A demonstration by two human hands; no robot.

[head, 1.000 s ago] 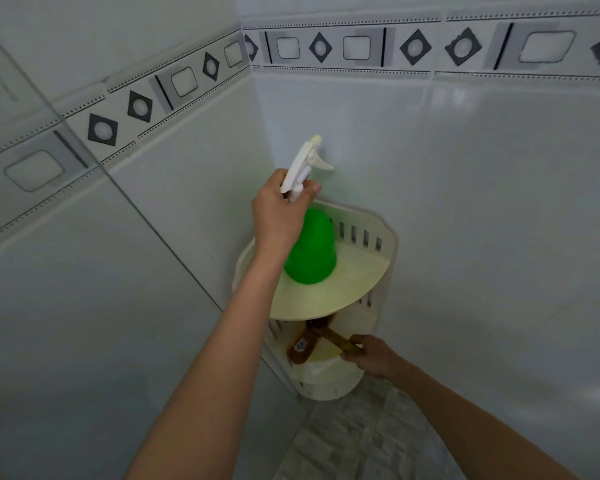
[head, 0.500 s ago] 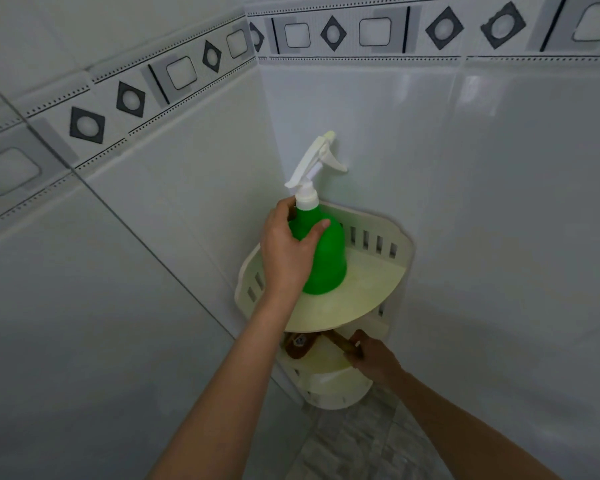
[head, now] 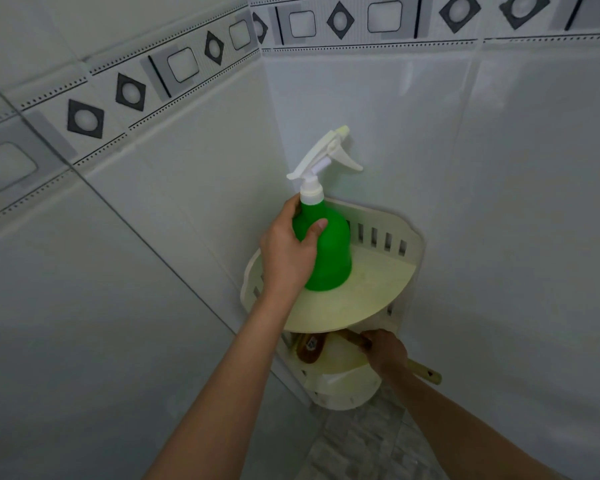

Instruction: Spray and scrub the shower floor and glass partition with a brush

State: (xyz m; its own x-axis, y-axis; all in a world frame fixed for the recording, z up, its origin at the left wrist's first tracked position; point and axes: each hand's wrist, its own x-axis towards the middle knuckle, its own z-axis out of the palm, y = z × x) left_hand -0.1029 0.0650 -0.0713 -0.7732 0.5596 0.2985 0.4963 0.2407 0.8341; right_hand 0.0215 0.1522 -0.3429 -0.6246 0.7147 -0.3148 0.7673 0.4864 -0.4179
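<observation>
Head view: the left hand is wrapped round the shoulder of the green spray bottle, which appears to rest upright towards the left edge of the upper tier of a 2-tier corner shelf. The right hand clasps the brush by its handle at the front edge of the lower tier. Drawn out at an angle, the brush head could snag under the upper tier. The smooth bottle could slip from so high a grip.
</observation>
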